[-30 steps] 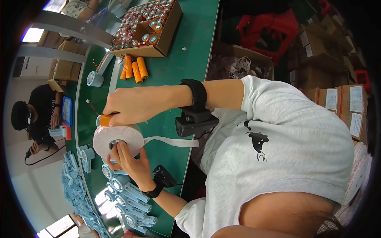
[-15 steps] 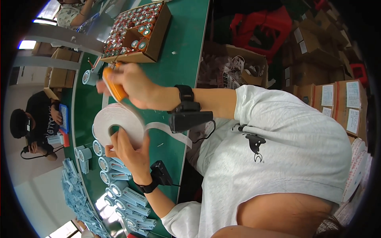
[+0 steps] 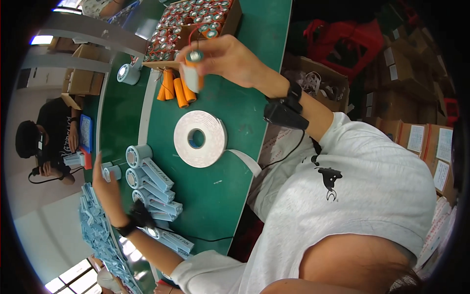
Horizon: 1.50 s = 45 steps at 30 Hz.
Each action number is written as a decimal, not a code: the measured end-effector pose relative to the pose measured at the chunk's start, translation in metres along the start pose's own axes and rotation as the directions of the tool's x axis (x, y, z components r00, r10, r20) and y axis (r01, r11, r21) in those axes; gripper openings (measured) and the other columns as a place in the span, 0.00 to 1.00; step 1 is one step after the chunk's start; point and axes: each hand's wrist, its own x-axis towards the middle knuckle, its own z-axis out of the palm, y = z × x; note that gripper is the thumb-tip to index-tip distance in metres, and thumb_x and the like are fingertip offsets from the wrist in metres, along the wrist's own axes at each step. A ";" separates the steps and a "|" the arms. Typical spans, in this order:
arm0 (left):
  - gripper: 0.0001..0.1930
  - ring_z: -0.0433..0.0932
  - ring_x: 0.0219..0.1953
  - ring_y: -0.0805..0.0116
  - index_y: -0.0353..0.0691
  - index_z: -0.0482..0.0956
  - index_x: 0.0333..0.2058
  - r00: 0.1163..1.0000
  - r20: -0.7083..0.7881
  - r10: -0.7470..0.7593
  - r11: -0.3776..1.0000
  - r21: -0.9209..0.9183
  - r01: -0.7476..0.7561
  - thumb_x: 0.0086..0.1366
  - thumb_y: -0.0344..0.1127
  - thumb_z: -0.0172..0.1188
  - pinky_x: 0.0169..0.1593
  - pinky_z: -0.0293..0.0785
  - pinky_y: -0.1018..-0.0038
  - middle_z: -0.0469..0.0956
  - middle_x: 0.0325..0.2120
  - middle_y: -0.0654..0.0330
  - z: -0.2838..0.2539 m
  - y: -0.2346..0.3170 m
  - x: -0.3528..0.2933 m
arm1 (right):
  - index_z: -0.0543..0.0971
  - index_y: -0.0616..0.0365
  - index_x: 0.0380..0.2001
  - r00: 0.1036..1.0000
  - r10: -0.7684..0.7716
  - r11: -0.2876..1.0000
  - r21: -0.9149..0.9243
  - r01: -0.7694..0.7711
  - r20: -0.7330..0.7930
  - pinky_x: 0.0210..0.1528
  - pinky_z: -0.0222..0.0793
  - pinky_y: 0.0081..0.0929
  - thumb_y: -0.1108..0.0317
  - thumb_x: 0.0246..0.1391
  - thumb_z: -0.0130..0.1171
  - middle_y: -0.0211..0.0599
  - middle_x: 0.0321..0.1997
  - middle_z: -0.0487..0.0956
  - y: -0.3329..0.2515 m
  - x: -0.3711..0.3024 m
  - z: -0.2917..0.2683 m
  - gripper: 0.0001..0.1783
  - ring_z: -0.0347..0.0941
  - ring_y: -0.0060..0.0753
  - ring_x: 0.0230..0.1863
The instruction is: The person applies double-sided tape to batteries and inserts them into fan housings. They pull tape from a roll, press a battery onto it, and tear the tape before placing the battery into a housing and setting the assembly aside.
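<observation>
While right grip [image 3: 221, 58] pinches orange cell [image 3: 194, 69] | left grip [image 3: 106, 187] spread near blue fans [image 3: 136, 156] | dark lettering [image 3: 159, 171] on handles [image 3: 165, 183]

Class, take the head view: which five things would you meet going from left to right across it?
Co-worker in black → blue tray → left hand → tape roll → red stool.

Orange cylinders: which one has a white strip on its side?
The orange cylinder held in the right hand: a white strip, slightly blurred, shows along its side. The other orange cylinders lie by the carton, no white strip visible.
</observation>
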 end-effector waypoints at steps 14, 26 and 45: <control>0.42 0.69 0.43 0.61 0.31 0.63 0.49 0.831 0.258 -0.493 0.861 0.008 0.509 0.34 0.41 0.71 0.47 0.64 0.71 0.71 0.42 0.52 0.019 -0.239 -0.018 | 0.74 0.71 0.32 0.936 0.261 0.956 0.073 -0.285 0.235 0.45 0.70 0.27 0.86 0.33 0.61 0.47 0.39 0.74 0.006 0.000 0.020 0.16 0.72 0.36 0.43; 0.32 0.68 0.41 0.47 0.26 0.62 0.46 0.951 0.014 -0.309 0.951 -0.007 0.309 0.49 0.45 0.62 0.46 0.63 0.63 0.69 0.37 0.40 0.059 0.081 0.005 | 0.75 0.68 0.33 0.985 0.171 0.985 0.015 -0.171 -0.011 0.44 0.68 0.23 0.80 0.37 0.62 0.40 0.36 0.76 0.027 -0.006 0.015 0.15 0.72 0.28 0.39; 0.22 0.70 0.26 0.65 0.32 0.67 0.34 0.912 -0.084 -0.401 0.904 0.126 0.409 0.45 0.39 0.65 0.29 0.66 0.72 0.71 0.26 0.57 -0.008 0.154 -0.095 | 0.76 0.64 0.32 0.990 0.131 0.989 0.067 -0.134 0.057 0.42 0.69 0.21 0.84 0.31 0.63 0.36 0.33 0.75 0.014 -0.038 0.011 0.18 0.72 0.28 0.39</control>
